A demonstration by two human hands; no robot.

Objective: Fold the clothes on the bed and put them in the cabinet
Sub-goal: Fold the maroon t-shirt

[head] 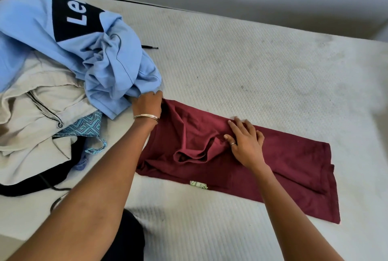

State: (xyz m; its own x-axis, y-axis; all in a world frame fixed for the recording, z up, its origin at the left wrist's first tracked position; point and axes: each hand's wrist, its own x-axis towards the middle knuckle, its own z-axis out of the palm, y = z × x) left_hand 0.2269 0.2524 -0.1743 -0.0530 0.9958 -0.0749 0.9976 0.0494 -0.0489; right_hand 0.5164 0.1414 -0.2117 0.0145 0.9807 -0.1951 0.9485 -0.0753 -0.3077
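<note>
We see the bed (pixel 241 54) filling most of the view, bare white textured mattress. Top left sits a heap of unfolded clothes: light blue shirt (pixel 63 35) with a black printed panel on top, beige garment (pixel 35 117) under it, a blue patterned piece (pixel 85 127) poking out near the beige one, and black fabric (pixel 31 185) with a cord at the lower left edge.

The task item in work: maroon garment (pixel 262 168), lying flat on the mattress as a long narrow strip, running from beside the heap toward lower right. Its left half is bunched and wrinkled, right half smooth. A small label (pixel 198 184) shows at its near edge.

Left hand (pixel 148 104): fingers curled, gripping the far left end of the maroon garment, right against the blue shirt's hem. Bangles (pixel 146 116) on that wrist.

Right hand (pixel 245 141): fingers spread, palm down, pressing on the middle of the maroon garment next to the bunched fold. Ring (pixel 233 143) on one finger.
</note>
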